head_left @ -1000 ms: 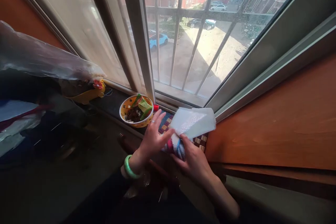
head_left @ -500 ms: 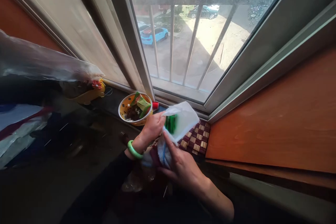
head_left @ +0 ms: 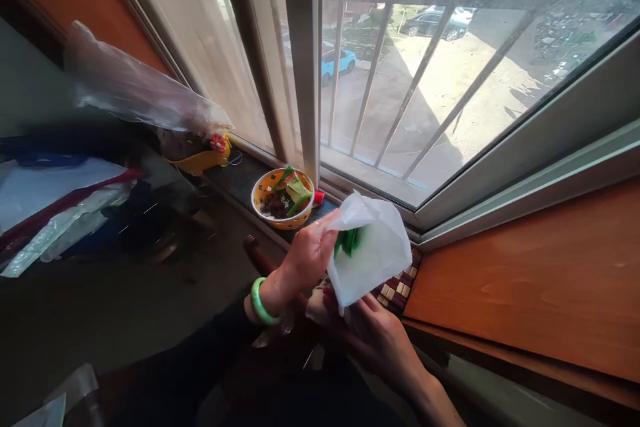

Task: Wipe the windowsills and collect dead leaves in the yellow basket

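My left hand (head_left: 311, 255), with a green bangle at its wrist, pinches the left edge of a thin white bag (head_left: 383, 247). Dark green pieces (head_left: 349, 240) show in the bag's mouth, close to the fingers. Beneath the bag is my right hand (head_left: 383, 330), its fingertips partly hidden by the bag and by shadow. Beside those fingers lies a pale and maroon bundle (head_left: 320, 303), too dim to name. I cannot tell whether the right hand grips it.
On the sill, a yellow basket (head_left: 290, 217) holds green packets, with a red spool-like thing (head_left: 319, 197) beside it. A woven checkered mat (head_left: 400, 290) lies right of the bag. Clear plastic wrap (head_left: 145, 90) is at left. A barred window (head_left: 400, 80) stands ahead.
The view has turned, so things sit differently in it. The right hand has gone from the bag's near edge to underneath it. The left hand still holds the bag, which is spread wider.
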The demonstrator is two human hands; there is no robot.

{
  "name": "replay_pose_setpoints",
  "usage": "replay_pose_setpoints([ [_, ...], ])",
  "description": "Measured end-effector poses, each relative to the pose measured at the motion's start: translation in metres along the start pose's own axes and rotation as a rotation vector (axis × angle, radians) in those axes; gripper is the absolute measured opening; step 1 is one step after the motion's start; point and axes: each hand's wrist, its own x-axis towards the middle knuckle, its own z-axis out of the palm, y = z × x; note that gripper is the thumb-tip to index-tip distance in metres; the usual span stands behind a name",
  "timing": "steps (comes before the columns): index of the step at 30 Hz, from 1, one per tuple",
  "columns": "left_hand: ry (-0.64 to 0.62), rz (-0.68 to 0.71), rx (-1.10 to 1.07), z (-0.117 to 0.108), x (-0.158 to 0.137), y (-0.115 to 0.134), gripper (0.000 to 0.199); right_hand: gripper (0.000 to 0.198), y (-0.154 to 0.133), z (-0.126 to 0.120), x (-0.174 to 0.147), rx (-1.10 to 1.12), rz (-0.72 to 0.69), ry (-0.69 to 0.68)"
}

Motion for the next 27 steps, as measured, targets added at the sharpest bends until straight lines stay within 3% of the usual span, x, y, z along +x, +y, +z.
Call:
replay_pose_setpoints([
  [6, -0.002, -0.04, -0.09, -0.009, -0.007, 0.013, 0.043, 0.055, -0.002, 0.004, -0.001, 0.011, 0.006, -0.027],
  [12, 0.076, -0.092, -0.085, -0.016, -0.018, 0.011, 0.045, 0.041, -0.003, 0.007, 0.001, -0.001, -0.016, -0.044],
  [16, 0.195, -0.27, -0.236, -0.04, -0.033, 0.014, 0.044, 0.051, 0.0, 0.01, 0.001, -0.003, -0.017, -0.04],
  [19, 0.39, -0.447, -0.321, -0.074, -0.056, 0.024, 0.045, 0.047, 0.005, 0.008, 0.001, 0.025, 0.035, -0.013],
  [23, 0.797, -0.689, -0.238, -0.125, -0.103, 0.034, 0.034, 0.039, 0.015, -0.001, 0.004, 0.054, 0.089, 0.114],
  [25, 0.979, -0.787, -0.17, -0.145, -0.135, 0.028, 0.03, 0.039, 0.022, -0.005, 0.006, 0.071, 0.103, 0.156],
  [27, 1.061, -0.816, -0.122, -0.159, -0.172, 0.014, 0.034, 0.04, 0.026, -0.005, 0.008, 0.102, 0.113, 0.159],
])
